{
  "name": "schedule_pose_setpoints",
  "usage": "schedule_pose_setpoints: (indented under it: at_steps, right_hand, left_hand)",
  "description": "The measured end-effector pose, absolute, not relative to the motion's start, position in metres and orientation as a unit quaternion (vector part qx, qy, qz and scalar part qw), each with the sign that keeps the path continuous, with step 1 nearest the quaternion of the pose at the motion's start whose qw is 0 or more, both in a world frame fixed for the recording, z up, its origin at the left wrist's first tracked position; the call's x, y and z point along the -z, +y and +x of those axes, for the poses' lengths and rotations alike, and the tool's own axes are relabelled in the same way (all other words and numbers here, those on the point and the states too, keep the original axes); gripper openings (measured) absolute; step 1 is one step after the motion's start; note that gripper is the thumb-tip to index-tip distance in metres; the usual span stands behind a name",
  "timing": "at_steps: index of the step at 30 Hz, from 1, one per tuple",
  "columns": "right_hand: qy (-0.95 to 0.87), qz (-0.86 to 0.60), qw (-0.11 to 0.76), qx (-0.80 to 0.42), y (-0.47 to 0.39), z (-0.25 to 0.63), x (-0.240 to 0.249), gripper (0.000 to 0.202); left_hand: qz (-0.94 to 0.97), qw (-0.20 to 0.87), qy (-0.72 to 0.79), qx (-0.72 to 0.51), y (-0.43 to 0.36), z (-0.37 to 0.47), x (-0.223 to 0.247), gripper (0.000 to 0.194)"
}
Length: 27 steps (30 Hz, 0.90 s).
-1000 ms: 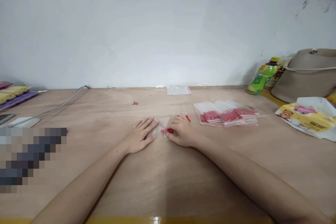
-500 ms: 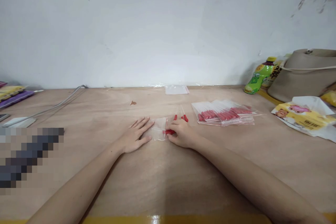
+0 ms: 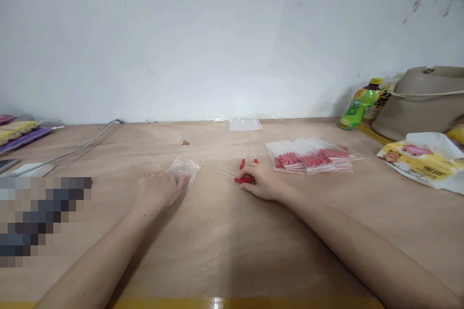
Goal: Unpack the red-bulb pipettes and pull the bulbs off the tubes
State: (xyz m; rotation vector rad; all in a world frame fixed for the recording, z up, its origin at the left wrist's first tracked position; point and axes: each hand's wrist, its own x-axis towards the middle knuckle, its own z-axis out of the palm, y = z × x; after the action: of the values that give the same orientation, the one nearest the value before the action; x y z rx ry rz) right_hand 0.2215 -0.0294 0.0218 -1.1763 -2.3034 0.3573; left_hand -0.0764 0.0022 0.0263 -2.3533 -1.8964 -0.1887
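Note:
My left hand, slightly blurred, is closed on a small clear zip bag. The bag tilts up off the wooden table beyond my thumb. To the right, my right hand curls around several thin metal needles with red handles, their shafts pointing left. Parts of those handles are hidden under my fingers. Just beyond my fingertips lies another red-handled needle, with one more red handle beside it.
Filled bags of red-handled needles lie in an overlapping pile at right. Flat bags rest by the wall. A green bottle, beige bag and printed wrapper are at far right. A grey cable runs along the left.
My left hand has gone from lying flat to gripping the clear bag, pulling it left and up. My right hand has shifted slightly right, and the needle shafts now show outside the bag.

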Motion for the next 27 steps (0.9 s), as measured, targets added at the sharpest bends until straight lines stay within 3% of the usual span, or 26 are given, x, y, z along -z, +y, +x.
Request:
schedule_pose_setpoints:
  at_steps: [3, 7, 16, 24, 27]
  right_hand:
    - [-0.846, -0.423, 0.304, -0.112, -0.029, 0.218, -0.015, 0.008]
    - [-0.831, -0.427, 0.353, -0.053, -0.023, 0.207, -0.006, 0.010]
    - [-0.790, -0.552, 0.264, 0.035, 0.015, 0.174, -0.017, 0.021]
    - [-0.781, -0.586, 0.211, 0.049, 0.020, 0.153, -0.015, 0.024]
    - [-0.785, -0.580, 0.206, 0.062, 0.013, 0.154, -0.019, 0.028]
  left_hand:
    - [-0.844, 0.080, -0.527, 0.063, 0.010, -0.079, -0.034, 0.052]
    - [-0.921, -0.020, -0.389, 0.030, 0.023, -0.080, -0.032, 0.048]
    - [-0.768, -0.006, -0.639, 0.043, 0.056, -0.107, -0.011, 0.056]
    - [-0.771, -0.007, -0.634, 0.054, 0.075, -0.130, -0.007, 0.058]
    - [-0.792, 0.006, -0.595, 0.137, 0.073, -0.126, -0.016, 0.059]
